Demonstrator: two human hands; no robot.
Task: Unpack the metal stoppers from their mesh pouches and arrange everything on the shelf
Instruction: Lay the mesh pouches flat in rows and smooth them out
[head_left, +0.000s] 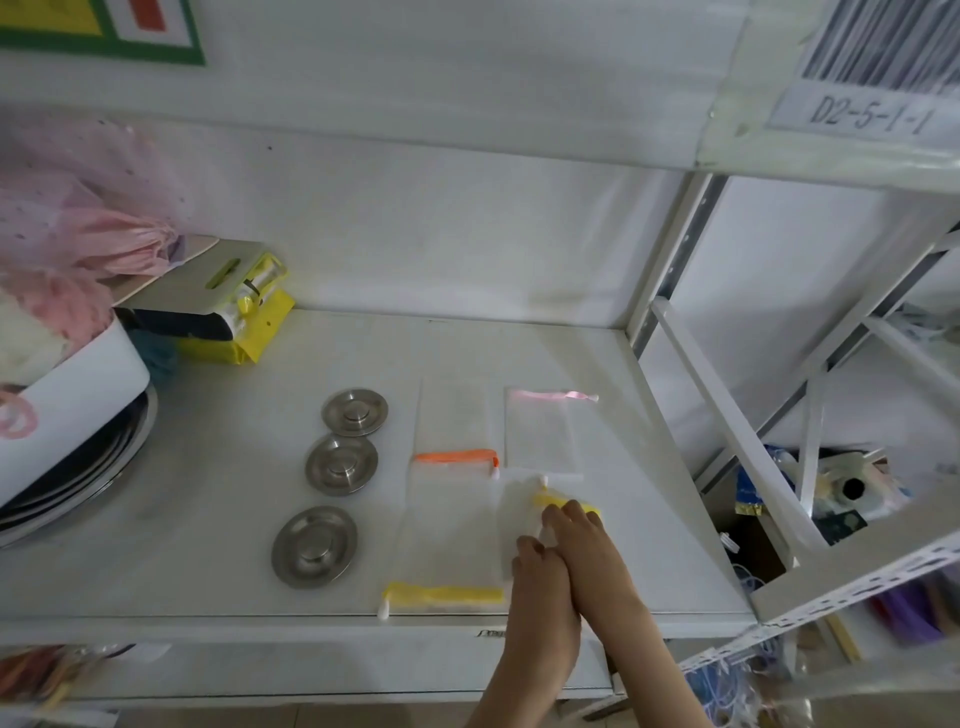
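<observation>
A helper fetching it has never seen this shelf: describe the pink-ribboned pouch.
On the white shelf, right of the three metal stoppers, lie flat mesh pouches. The pink-ribboned pouch is the rear right one; the others' ribbons are orange or yellow.

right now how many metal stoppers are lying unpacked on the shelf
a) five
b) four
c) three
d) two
c, three lie in a column on the shelf, left of the mesh pouches: back stopper, middle stopper, front stopper.
</observation>
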